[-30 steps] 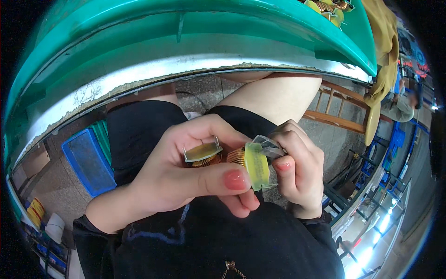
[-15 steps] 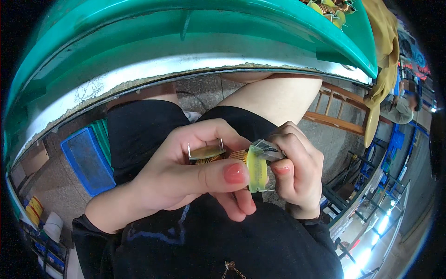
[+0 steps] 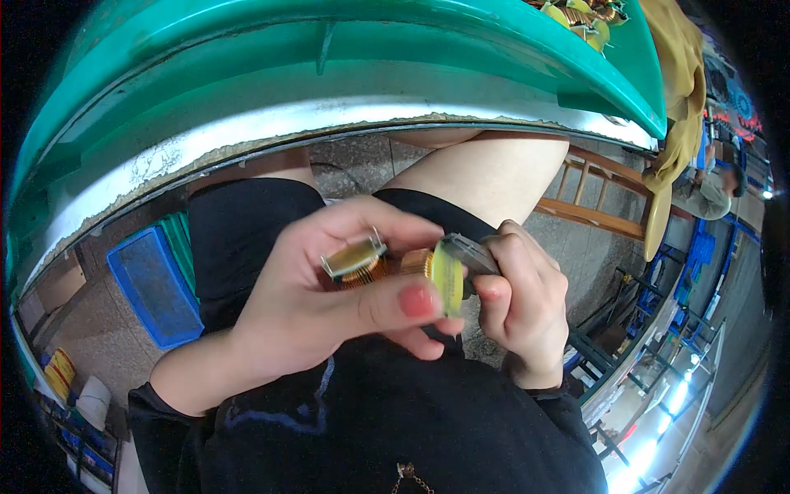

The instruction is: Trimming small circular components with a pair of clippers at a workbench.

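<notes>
My left hand [image 3: 284,309] is closed around two copper-wound coils above my lap. One coil [image 3: 418,263] has a yellow-green disc-shaped base turned toward my right hand, and my thumb presses on it. The other coil [image 3: 354,258] lies deeper in the palm, its base facing up with thin metal pins at the ends. My right hand [image 3: 528,300] grips a flat grey metal tool [image 3: 471,253] between thumb and bent fingers. The tool's tip meets the upper edge of the yellow-green base; its exact kind is unclear, and most of its rear is hidden in the fist.
Ahead, a large green tray [image 3: 461,37] rests on a worn white tabletop [image 3: 206,136]. More copper coils [image 3: 588,20] lie in its far right. A blue crate [image 3: 156,284] stands on the floor at left, a wooden stool [image 3: 601,193] at right. Another person [image 3: 706,196] sits farther right.
My left hand has tilted the coils, and the pins of the inner one now slant. The flat tool has turned at the base's edge. My right hand has shifted slightly.
</notes>
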Motion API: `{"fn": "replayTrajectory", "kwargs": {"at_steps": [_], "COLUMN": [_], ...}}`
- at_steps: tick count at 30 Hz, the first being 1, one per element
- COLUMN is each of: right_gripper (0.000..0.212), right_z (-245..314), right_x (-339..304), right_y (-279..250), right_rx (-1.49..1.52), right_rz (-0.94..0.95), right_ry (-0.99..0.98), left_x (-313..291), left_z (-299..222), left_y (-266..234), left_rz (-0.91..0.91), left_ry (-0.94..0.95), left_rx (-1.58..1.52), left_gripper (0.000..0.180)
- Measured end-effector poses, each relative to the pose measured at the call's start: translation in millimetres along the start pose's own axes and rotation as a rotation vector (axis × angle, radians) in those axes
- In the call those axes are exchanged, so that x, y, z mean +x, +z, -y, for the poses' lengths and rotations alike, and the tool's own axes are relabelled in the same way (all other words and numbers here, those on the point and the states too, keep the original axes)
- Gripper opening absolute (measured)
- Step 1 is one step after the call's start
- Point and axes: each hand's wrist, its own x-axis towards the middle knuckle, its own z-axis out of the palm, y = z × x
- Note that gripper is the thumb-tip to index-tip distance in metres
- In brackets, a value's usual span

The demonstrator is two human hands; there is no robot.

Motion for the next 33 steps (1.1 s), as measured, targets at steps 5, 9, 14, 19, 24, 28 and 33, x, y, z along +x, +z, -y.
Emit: {"fn": "replayTrajectory", "kwargs": {"at_steps": [5, 9, 14, 19, 24, 28, 33], "right_gripper": [0.024, 0.025, 0.028, 0.03, 0.031, 0.03, 0.027], "right_z": [-1.5, -2.1, -1.3, 0.2, 3.8, 2.5, 2.0], "right_x": [-1.0, -0.9, -3.0, -3.5, -2.4, -1.9, -2.7], "right_y": [2.4, 7.1, 17.1, 20.6, 23.5, 26.3, 27.4], "right_rx": [-0.011, -0.063, -0.241, -0.314, -0.347, -0.33, -0.366], "right_rz": [-0.009, -0.06, -0.186, -0.255, -0.274, -0.29, -0.304], "right_ry": [0.027, -0.021, -0.083, -0.086, -0.105, -0.097, -0.081], "left_x": [1.2, 0.7, 0.9, 1.9, 1.0, 2.1, 2.8], "left_z": [9.6, 13.4, 16.5, 12.3, 10.5, 10.0, 13.3], "left_y": [-11.2, -13.0, -8.7, -5.0, -1.0, -4.6, -5.0], "left_rz": [0.02, 0.04, -0.008, -0.02, -0.028, -0.021, -0.032], "left_ry": [0.312, 0.525, 0.669, 0.705, 0.641, 0.681, 0.659], "left_rx": [0.349, 0.605, 0.627, 0.643, 0.445, 0.472, 0.451], "left_gripper": [0.056, 0.064, 0.063, 0.057, 0.048, 0.045, 0.044]}}
